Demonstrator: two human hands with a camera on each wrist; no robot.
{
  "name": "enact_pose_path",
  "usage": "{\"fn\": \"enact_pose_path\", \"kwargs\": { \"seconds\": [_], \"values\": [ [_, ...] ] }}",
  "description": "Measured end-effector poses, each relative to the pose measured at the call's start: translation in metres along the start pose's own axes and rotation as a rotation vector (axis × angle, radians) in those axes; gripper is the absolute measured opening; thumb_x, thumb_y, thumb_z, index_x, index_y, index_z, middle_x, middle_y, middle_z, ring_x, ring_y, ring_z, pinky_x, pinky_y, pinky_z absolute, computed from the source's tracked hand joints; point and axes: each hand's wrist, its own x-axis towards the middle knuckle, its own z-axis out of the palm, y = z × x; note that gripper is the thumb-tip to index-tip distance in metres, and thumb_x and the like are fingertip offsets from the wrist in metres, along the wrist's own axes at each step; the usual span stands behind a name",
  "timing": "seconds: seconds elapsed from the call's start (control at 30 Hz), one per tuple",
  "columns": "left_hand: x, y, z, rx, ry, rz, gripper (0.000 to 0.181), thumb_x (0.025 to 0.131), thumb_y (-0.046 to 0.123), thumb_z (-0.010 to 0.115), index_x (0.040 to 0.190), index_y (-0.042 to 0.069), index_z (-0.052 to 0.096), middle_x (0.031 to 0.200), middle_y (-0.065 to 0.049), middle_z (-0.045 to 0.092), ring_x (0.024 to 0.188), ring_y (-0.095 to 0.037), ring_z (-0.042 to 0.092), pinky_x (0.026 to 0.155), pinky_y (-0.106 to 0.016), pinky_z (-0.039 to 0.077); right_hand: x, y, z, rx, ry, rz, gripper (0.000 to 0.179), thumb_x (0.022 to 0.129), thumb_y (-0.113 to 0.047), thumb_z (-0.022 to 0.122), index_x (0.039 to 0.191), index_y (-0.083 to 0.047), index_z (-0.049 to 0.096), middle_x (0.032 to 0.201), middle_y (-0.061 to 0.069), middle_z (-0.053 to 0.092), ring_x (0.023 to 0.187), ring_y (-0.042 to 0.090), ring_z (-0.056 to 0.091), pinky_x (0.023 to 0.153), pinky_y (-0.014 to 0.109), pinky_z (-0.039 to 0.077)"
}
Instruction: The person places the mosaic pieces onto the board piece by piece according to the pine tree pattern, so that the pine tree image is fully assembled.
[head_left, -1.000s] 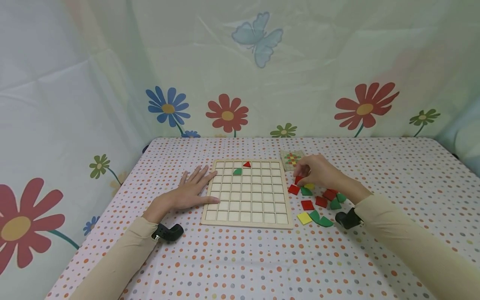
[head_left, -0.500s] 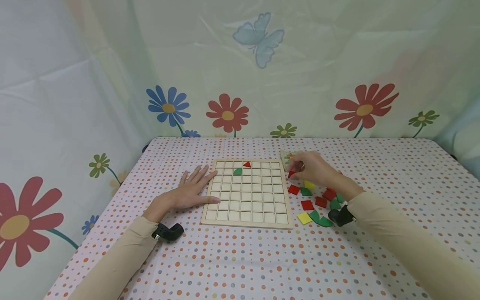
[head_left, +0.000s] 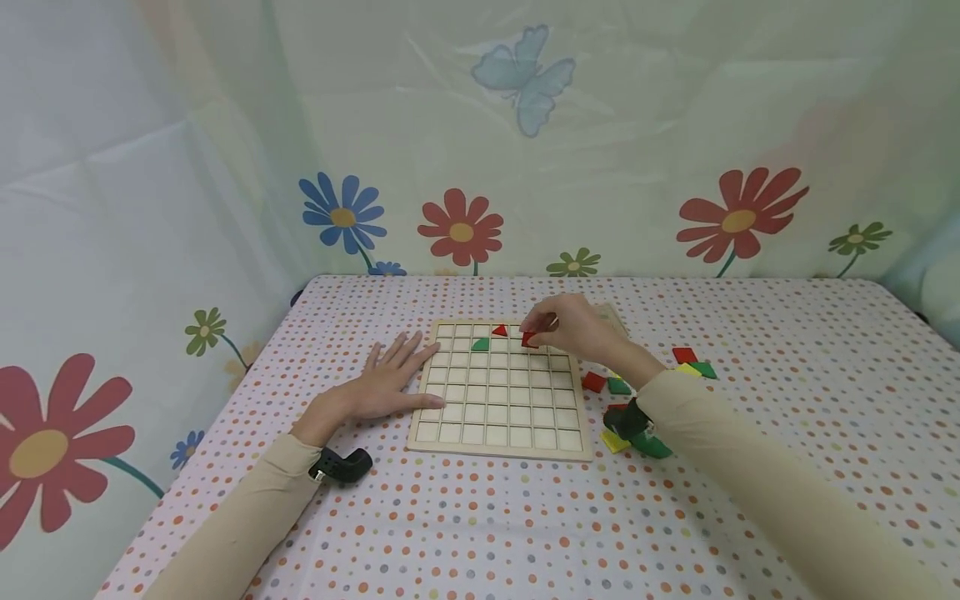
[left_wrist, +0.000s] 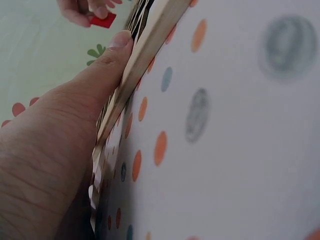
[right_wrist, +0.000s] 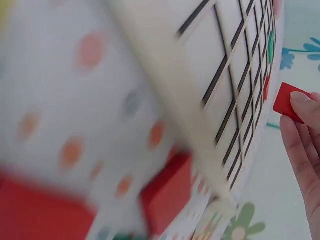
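Note:
A wooden grid board (head_left: 497,414) lies on the table, holding a green quarter-circle tile (head_left: 480,344) and a red triangle tile (head_left: 500,331) near its far edge. My right hand (head_left: 573,325) pinches a red square tile (head_left: 529,340) between thumb and fingers, over the board's far right part. In the right wrist view the same red square tile (right_wrist: 288,102) shows at the fingertips. Along the board's left edge rests my left hand (head_left: 382,387), fingers spread and thumb (left_wrist: 117,47) on the frame.
Right of the board lie loose tiles, among them a red square (head_left: 594,382), a yellow square (head_left: 616,441) and a green quarter-circle (head_left: 651,447). Farther right is another red tile (head_left: 684,356). My right hand and arm partly hide a pattern card (head_left: 611,315) and some tiles.
My right hand has picked up the red tile from the loose pieces and carried it left, over the board. The left hand stays in place.

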Motion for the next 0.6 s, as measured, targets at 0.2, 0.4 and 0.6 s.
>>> {"fn": "enact_pose_path", "kwargs": {
  "seconds": [0.2,0.4,0.6],
  "values": [
    [0.002,-0.002,0.003,0.008,0.010,-0.009,0.104,0.092,0.083,0.050,0.170,0.028,0.008,0.176,-0.005,-0.008,0.161,-0.027,-0.015,0.124,-0.062,-0.013,0.015,-0.007,0.014,0.093,-0.019,-0.037,0.014,0.089,0.006,0.080,0.103,0.004,0.079,0.100,0.015,0.077,0.090,0.029,0.072,0.083,0.042,0.061],
    [0.001,-0.001,0.003,-0.003,0.005,-0.005,0.106,0.091,0.082,0.052,0.171,0.027,0.009,0.176,-0.006,-0.007,0.161,-0.028,-0.015,0.123,-0.062,-0.013,0.023,-0.008,0.022,0.080,-0.038,-0.042,0.013,0.090,0.005,0.078,0.104,0.004,0.079,0.102,0.016,0.078,0.093,0.030,0.073,0.082,0.041,0.061],
    [-0.001,0.006,-0.003,0.011,-0.007,-0.016,0.105,0.093,0.079,0.054,0.171,0.023,0.011,0.176,-0.013,-0.004,0.161,-0.034,-0.013,0.123,-0.066,-0.012,0.027,-0.009,0.022,0.066,-0.045,0.000,0.014,0.091,0.005,0.077,0.105,0.003,0.080,0.104,0.016,0.078,0.094,0.029,0.072,0.084,0.042,0.060]
  ]
}}
